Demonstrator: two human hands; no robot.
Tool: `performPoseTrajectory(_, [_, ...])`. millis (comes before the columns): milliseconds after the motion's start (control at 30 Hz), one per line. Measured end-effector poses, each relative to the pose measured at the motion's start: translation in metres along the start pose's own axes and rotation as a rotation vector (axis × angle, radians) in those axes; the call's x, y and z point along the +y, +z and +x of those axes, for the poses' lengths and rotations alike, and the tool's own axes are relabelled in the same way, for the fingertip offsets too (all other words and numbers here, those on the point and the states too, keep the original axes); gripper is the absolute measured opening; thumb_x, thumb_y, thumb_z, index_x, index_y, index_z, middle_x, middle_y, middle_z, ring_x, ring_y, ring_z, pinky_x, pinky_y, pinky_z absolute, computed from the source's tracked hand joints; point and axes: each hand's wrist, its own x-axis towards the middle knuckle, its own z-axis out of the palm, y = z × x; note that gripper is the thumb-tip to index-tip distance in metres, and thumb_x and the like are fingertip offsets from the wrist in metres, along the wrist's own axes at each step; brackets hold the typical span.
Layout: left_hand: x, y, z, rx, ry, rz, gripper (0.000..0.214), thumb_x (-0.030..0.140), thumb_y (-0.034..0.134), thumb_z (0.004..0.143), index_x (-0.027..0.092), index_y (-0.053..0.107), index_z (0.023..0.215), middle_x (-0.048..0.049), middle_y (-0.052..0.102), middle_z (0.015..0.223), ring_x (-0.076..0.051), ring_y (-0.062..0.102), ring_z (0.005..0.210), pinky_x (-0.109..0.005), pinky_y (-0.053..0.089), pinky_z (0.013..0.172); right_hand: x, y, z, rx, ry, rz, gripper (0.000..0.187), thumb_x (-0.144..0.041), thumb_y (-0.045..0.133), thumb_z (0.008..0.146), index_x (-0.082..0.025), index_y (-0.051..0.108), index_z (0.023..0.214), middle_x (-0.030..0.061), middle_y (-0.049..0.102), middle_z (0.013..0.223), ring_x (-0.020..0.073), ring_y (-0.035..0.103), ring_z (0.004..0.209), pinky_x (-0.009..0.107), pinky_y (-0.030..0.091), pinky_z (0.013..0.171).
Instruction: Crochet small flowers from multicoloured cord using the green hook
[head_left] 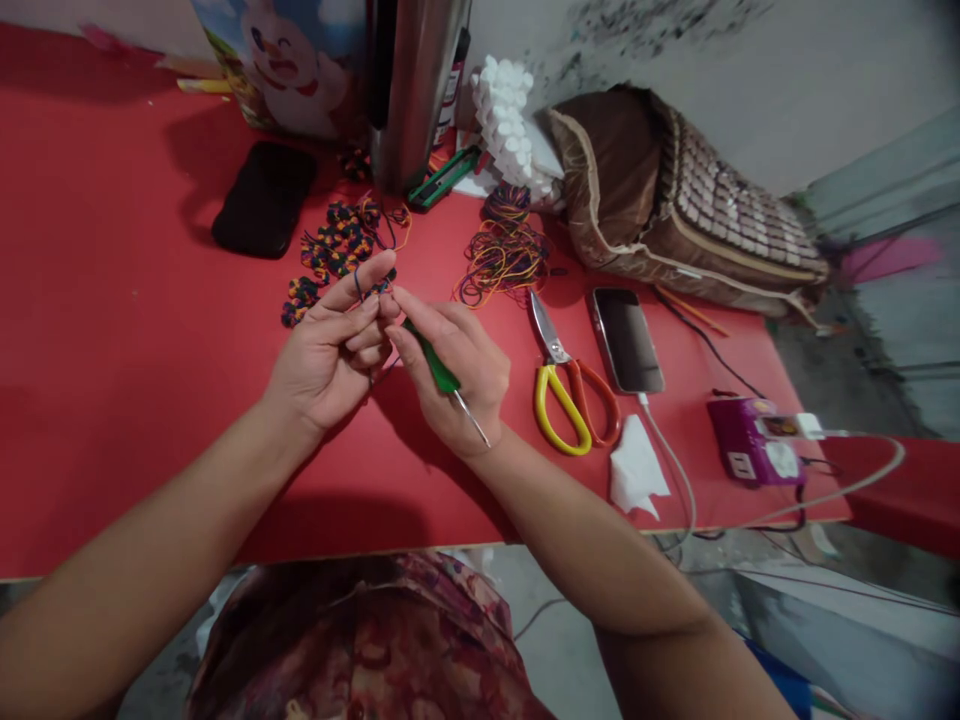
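Observation:
Over the red table (112,330), my left hand (330,345) pinches a thin dark cord wound round its forefinger, fingers pressed together. My right hand (454,370) is closed on a green-handled crochet hook (442,372), whose metal end sticks out past the palm. The fingertips of both hands meet at the cord. Just beyond them lies a pile of small multicoloured knotted pieces (334,250). A loose bundle of coloured cords (504,255) lies to the right of that pile.
Yellow and orange scissors (566,385), a phone (626,340) on a charging cable, crumpled tissue (636,470) and a purple power strip (754,440) lie to the right. A black case (262,198), a steel flask (412,90) and a brown bag (675,200) stand behind.

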Motion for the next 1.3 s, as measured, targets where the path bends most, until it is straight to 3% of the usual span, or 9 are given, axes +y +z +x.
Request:
performPoseTrajectory(67, [0.000,0.001,-0.001,0.021,-0.034,-0.056,0.032,-0.003,0.063,0.096,0.020,0.082,0.108,0.0030,0.071,0.070,0.000,0.030,0.041,-0.010,0.027,0.040,0.002,0.001,-0.001,0.032,-0.116,-0.032,0.029,-0.024,0.069,0.107,-0.027,0.080,0.134,0.0083,0.083,0.118,0.0218,0.079,0.101,0.038,0.067,0.097])
performPoseTrajectory(167, [0.003,0.002,-0.003,0.049,-0.086,-0.126,0.051,-0.006,0.048,0.102,0.020,0.075,0.136,0.0047,0.069,0.067,-0.001,0.031,0.039,-0.009,0.028,0.040,0.006,-0.001,0.000,0.031,-0.255,-0.094,0.036,-0.016,0.070,0.106,-0.021,0.076,0.141,0.0094,0.083,0.119,0.0184,0.079,0.103,0.032,0.066,0.095])
performPoseTrajectory(300, [0.009,0.001,-0.004,0.025,-0.122,-0.161,0.061,-0.008,0.044,0.101,0.014,0.064,0.154,0.0027,0.070,0.067,-0.002,0.037,0.040,-0.010,0.028,0.039,0.011,-0.006,0.002,-0.007,-0.167,-0.078,0.031,-0.030,0.068,0.109,-0.025,0.076,0.139,0.0065,0.084,0.112,0.0190,0.078,0.094,0.037,0.067,0.091])
performPoseTrajectory(467, [0.014,-0.004,-0.002,-0.007,-0.133,-0.067,0.038,-0.004,0.061,0.094,0.011,0.079,0.125,-0.0004,0.072,0.068,-0.001,0.035,0.042,-0.011,0.026,0.040,0.013,-0.011,0.003,-0.038,0.139,0.173,0.028,-0.042,0.071,0.107,-0.026,0.076,0.129,0.0000,0.078,0.088,0.0130,0.069,0.064,0.032,0.063,0.067])
performPoseTrajectory(567, [0.016,-0.007,-0.001,-0.070,-0.120,0.031,0.026,-0.001,0.073,0.087,0.009,0.083,0.109,-0.0020,0.072,0.069,-0.001,0.032,0.043,-0.012,0.026,0.041,0.009,-0.015,0.006,-0.043,0.186,0.327,0.020,-0.039,0.075,0.104,-0.024,0.077,0.117,-0.0026,0.075,0.082,0.0101,0.064,0.059,0.027,0.057,0.060])
performPoseTrajectory(667, [0.018,-0.011,-0.001,-0.185,-0.105,0.073,0.032,0.001,0.079,0.077,0.008,0.084,0.108,-0.0032,0.072,0.067,-0.001,0.031,0.043,-0.012,0.025,0.040,0.004,-0.023,0.010,-0.049,0.211,0.334,0.016,-0.037,0.078,0.102,-0.023,0.081,0.110,-0.0020,0.074,0.081,0.0098,0.062,0.061,0.028,0.056,0.065])
performPoseTrajectory(867, [0.019,-0.016,0.000,-0.321,-0.162,0.097,0.029,0.002,0.075,0.076,0.007,0.086,0.103,-0.0011,0.065,0.058,-0.001,0.029,0.042,-0.011,0.025,0.041,0.005,-0.036,0.018,-0.076,0.250,0.453,0.018,-0.039,0.085,0.096,-0.021,0.085,0.097,-0.0022,0.070,0.071,0.0105,0.060,0.062,0.027,0.052,0.063])
performPoseTrajectory(1033, [0.018,-0.020,0.000,-0.361,-0.243,0.128,0.029,0.004,0.069,0.077,0.007,0.086,0.099,-0.0007,0.059,0.052,-0.002,0.024,0.041,-0.015,0.026,0.040,0.009,-0.044,0.021,-0.121,0.324,0.594,0.017,-0.036,0.088,0.092,-0.019,0.086,0.092,-0.0024,0.067,0.065,0.0076,0.050,0.050,0.024,0.040,0.049])
performPoseTrajectory(1300, [0.017,-0.019,-0.002,-0.404,-0.335,0.175,0.025,0.006,0.071,0.074,0.008,0.089,0.091,-0.0009,0.050,0.045,-0.003,0.024,0.041,-0.015,0.025,0.041,0.001,-0.048,0.034,-0.203,0.537,0.830,0.024,-0.036,0.093,0.080,-0.016,0.082,0.074,-0.0019,0.059,0.053,0.0049,0.038,0.041,0.020,0.021,0.039])
